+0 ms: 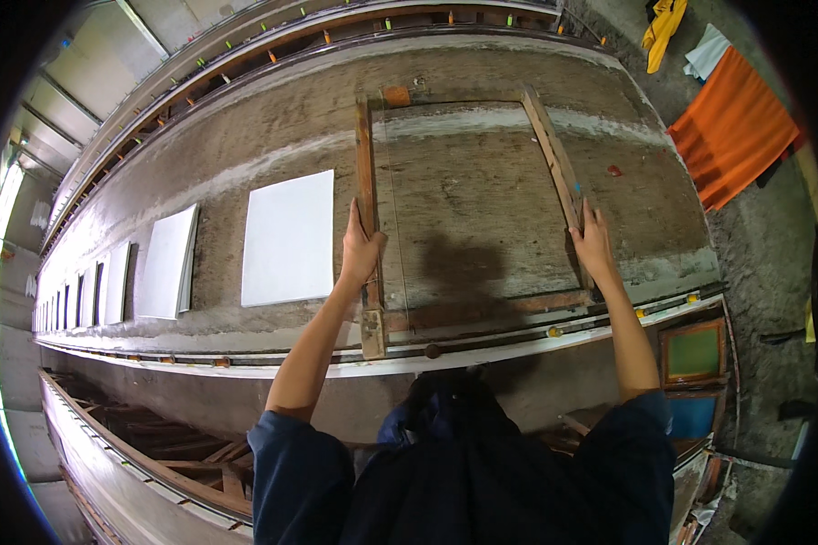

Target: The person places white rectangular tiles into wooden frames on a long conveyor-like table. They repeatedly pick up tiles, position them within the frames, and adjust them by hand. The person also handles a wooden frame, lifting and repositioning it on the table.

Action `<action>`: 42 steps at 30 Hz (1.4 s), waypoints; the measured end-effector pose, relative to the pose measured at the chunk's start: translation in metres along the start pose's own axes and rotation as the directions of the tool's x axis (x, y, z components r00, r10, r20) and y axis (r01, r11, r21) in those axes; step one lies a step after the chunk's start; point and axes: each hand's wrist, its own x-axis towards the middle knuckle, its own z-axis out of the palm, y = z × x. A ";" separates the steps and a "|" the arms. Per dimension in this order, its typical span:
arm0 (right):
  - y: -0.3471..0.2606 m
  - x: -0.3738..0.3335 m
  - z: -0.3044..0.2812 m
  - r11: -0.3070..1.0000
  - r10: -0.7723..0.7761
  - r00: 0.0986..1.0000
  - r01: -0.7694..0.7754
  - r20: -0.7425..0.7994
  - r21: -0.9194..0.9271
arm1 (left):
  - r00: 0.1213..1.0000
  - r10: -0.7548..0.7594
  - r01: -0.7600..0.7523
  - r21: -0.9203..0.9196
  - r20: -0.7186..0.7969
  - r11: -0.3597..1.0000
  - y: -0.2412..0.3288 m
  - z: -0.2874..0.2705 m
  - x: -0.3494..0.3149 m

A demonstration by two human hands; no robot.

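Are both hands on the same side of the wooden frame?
No, the left hand holds the frame at its left side and the right hand at its right.

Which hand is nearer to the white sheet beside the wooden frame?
Left. The left hand is on the left rail of the wooden frame, just right of the white sheet; the right hand is farther, on the right rail.

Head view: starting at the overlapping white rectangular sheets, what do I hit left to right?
Overlapping white rectangular sheets, flat white rectangular sheet, left hand on the brown rectangular wooden frame's left rail, right hand on its right rail, large orange cloth.
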 end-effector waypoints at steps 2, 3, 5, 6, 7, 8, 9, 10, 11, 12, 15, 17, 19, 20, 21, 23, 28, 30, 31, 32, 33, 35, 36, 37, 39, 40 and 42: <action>0.017 0.001 -0.005 1.000 0.000 1.000 0.000 -0.013 -0.002 | 1.000 0.024 -0.024 0.011 -0.012 1.000 0.000 0.014 -0.006; 0.026 0.000 -0.006 1.000 0.006 1.000 -0.006 -0.018 -0.001 | 1.000 0.014 -0.014 0.011 -0.004 1.000 0.005 0.023 -0.010; 0.037 -0.003 -0.011 0.999 -0.014 0.999 0.012 -0.052 -0.053 | 1.000 0.008 -0.008 0.018 -0.007 1.000 0.012 0.036 -0.013; 0.040 -0.004 -0.014 0.997 -0.025 0.997 0.019 -0.071 -0.077 | 1.000 0.013 -0.013 0.024 -0.019 1.000 0.013 0.040 -0.014; 0.040 -0.005 -0.017 0.997 -0.042 0.997 0.037 -0.071 -0.063 | 0.999 0.019 -0.018 0.029 -0.032 0.999 0.015 0.042 -0.016; 0.036 -0.005 -0.021 0.997 -0.060 0.996 0.056 -0.073 -0.049 | 0.998 0.053 -0.050 0.058 -0.038 0.997 0.014 0.042 -0.016; 0.036 -0.008 -0.024 0.997 -0.074 0.995 0.071 -0.070 -0.040 | 0.996 0.080 -0.076 0.083 -0.038 0.994 0.011 0.041 -0.018; 0.039 -0.011 -0.022 0.995 -0.101 0.991 0.098 -0.089 -0.035 | 0.993 0.107 -0.102 0.108 -0.038 0.989 0.007 0.040 -0.022; 0.046 -0.012 -0.020 0.992 -0.123 0.986 0.120 -0.111 -0.034 | 0.987 0.155 -0.150 0.144 -0.029 0.978 0.005 0.043 -0.025; 0.047 -0.014 -0.018 0.989 -0.149 0.980 0.147 -0.131 -0.027 | 0.989 0.149 -0.144 0.132 -0.026 0.981 0.006 0.044 -0.030; 0.054 -0.019 -0.016 0.987 -0.154 0.979 0.157 -0.130 0.015 | 0.998 0.054 -0.054 0.000 0.017 0.999 0.016 0.044 -0.039; 0.055 -0.018 -0.013 0.986 -0.161 0.974 0.166 -0.159 0.018 | 0.997 0.071 -0.071 0.030 0.000 0.997 0.014 0.049 -0.038; 0.060 -0.019 -0.016 0.985 -0.162 0.972 0.169 -0.167 0.031 | 0.991 0.134 -0.130 0.119 -0.022 0.984 0.008 0.052 -0.036; 0.061 -0.019 -0.018 0.984 -0.166 0.972 0.174 -0.168 0.033 | 0.982 0.184 -0.175 0.188 -0.031 0.966 0.006 0.054 -0.036; 0.060 -0.019 -0.019 0.983 -0.164 0.970 0.175 -0.182 0.048 | 0.972 0.234 -0.217 0.258 -0.037 0.942 0.003 0.056 -0.035; 0.059 -0.021 -0.019 0.982 -0.153 0.966 0.172 -0.208 0.077 | 0.973 0.231 -0.209 0.344 -0.024 0.916 0.008 0.059 -0.035; 0.066 -0.027 -0.007 0.978 -0.200 0.945 0.176 -0.258 -0.111 | 0.986 0.166 -0.159 0.393 0.014 0.906 0.015 0.058 -0.035; 0.068 -0.025 -0.004 0.968 -0.222 0.938 0.179 -0.267 -0.179 | 0.983 0.185 -0.177 0.395 0.019 0.901 0.012 0.055 -0.039; 0.069 -0.024 -0.002 0.965 -0.234 0.933 0.191 -0.272 -0.178 | 0.977 0.215 -0.197 0.427 0.008 0.882 0.011 0.056 -0.039; 0.071 -0.024 0.001 0.964 -0.241 0.931 0.198 -0.274 -0.174 | 0.982 0.191 -0.176 0.440 0.010 0.881 0.015 0.058 -0.038; 0.068 -0.028 -0.003 0.964 -0.258 0.926 0.229 -0.276 -0.134 | 0.987 0.163 -0.148 0.456 0.006 0.878 0.023 0.060 -0.041; 0.065 -0.026 -0.009 0.965 -0.253 0.926 0.222 -0.278 -0.138 | 0.994 0.110 -0.098 0.482 0.003 0.871 0.037 0.062 -0.043; 0.064 -0.027 -0.008 0.965 -0.253 0.927 0.221 -0.277 -0.141 | 0.996 0.085 -0.076 0.491 0.005 0.868 0.042 0.062 -0.043; 0.065 -0.026 -0.005 0.963 -0.260 0.922 0.227 -0.288 -0.144 | 0.998 0.058 -0.053 0.501 0.005 0.864 0.044 0.064 -0.042; 0.068 -0.024 -0.003 0.957 -0.285 0.903 0.248 -0.323 -0.152 | 0.996 0.094 -0.078 0.525 -0.003 0.848 0.043 0.064 -0.041; 0.069 -0.024 -0.002 0.964 -0.259 0.917 0.226 -0.304 -0.140 | 0.994 0.110 -0.088 0.537 -0.009 0.839 0.042 0.064 -0.041; 0.060 -0.022 -0.010 0.972 -0.227 0.936 0.202 -0.269 -0.116 | 0.993 0.117 -0.088 0.515 -0.024 0.853 0.042 0.063 -0.042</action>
